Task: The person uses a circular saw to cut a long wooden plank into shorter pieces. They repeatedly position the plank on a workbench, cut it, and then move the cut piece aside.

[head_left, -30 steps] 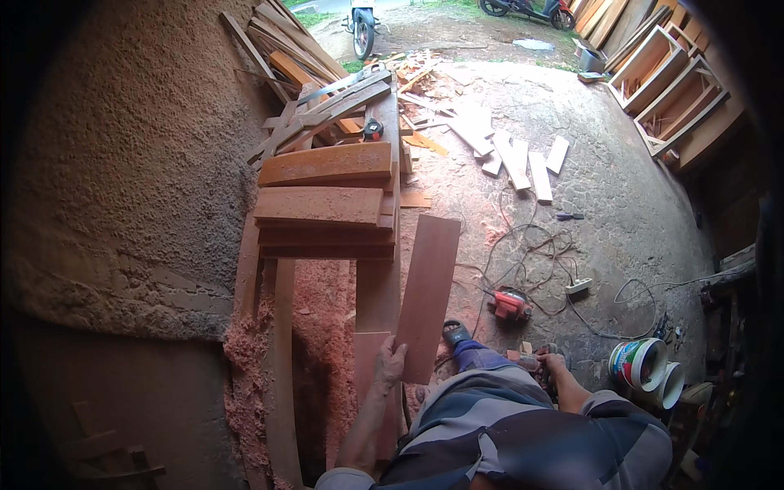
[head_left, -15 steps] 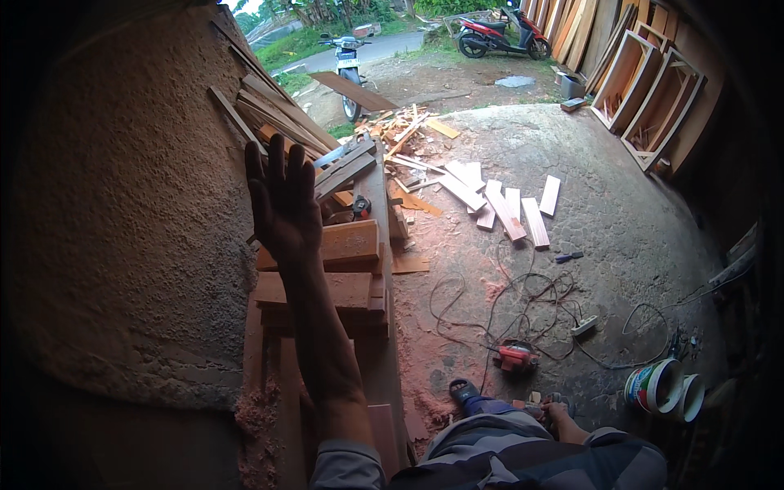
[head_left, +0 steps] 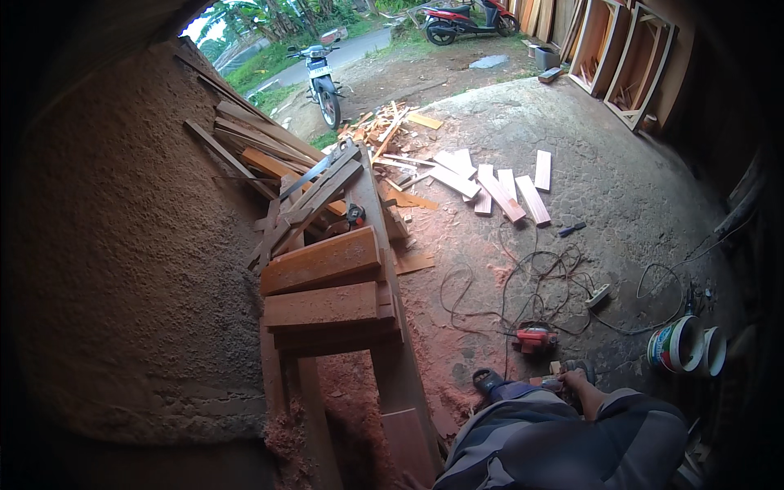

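My right hand (head_left: 581,385) is low in front of my body, its fingers closed around something I cannot make out. A small wood block (head_left: 555,367) shows beside it. At the bottom edge only the fingertips of my left hand (head_left: 411,483) come into view, near a short reddish board (head_left: 406,445) on the wooden bench (head_left: 398,376); its grip is hidden. Across the bench lie an orange-brown plank (head_left: 322,261) and a stacked plank (head_left: 320,305). Beyond them sit a black-and-orange tool (head_left: 355,215) and several grey wood strips (head_left: 314,208).
A red power tool (head_left: 536,336) lies on the floor among tangled cords (head_left: 563,273) and a socket strip (head_left: 598,295). Pale planed boards (head_left: 500,193) lie beyond, near a scrap-wood pile (head_left: 380,126). Buckets (head_left: 676,344) stand right; a rough wall (head_left: 139,245) borders the left.
My raised, spread left hand has dropped from above the bench to the bottom edge. The thin brown board in front of the parked motorbike is gone from there. The view has shifted slightly.
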The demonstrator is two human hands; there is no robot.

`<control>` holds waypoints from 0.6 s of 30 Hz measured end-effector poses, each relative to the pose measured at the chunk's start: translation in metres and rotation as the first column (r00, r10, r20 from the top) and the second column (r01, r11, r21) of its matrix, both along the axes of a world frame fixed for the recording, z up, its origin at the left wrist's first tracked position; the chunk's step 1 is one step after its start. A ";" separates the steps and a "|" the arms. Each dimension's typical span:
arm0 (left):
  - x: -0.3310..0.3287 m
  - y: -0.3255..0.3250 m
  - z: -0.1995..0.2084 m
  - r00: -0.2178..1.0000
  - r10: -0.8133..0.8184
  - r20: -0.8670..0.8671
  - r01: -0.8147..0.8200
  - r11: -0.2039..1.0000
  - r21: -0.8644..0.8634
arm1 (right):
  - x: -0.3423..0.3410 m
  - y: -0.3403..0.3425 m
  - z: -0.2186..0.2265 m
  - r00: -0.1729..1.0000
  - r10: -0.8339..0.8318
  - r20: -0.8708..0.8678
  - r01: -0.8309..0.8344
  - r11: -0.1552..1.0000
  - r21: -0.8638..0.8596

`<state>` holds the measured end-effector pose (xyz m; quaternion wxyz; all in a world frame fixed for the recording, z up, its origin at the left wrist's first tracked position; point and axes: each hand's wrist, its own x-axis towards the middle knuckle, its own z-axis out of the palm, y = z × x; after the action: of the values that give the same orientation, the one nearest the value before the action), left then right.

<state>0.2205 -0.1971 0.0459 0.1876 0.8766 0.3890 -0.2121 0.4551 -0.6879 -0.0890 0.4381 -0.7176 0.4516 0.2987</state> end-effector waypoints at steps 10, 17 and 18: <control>0.036 0.025 0.052 0.946 -0.325 0.021 0.324 0.937 -0.129 | 0.011 0.008 0.058 0.978 0.210 -0.014 -0.208 0.959 -0.194; 0.196 -0.007 0.078 0.858 -0.166 0.487 0.368 0.859 -0.355 | -0.012 0.002 0.066 0.995 0.096 0.009 -0.092 0.979 -0.184; 0.241 -0.018 0.079 0.836 -0.262 0.482 0.426 0.864 -0.268 | -0.017 -0.003 0.059 0.999 0.028 0.028 -0.024 0.992 -0.123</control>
<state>0.4619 -0.2149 0.1248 0.3857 0.9072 0.1245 -0.1124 0.4379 -0.6907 -0.0303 0.3960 -0.7533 0.4531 0.2652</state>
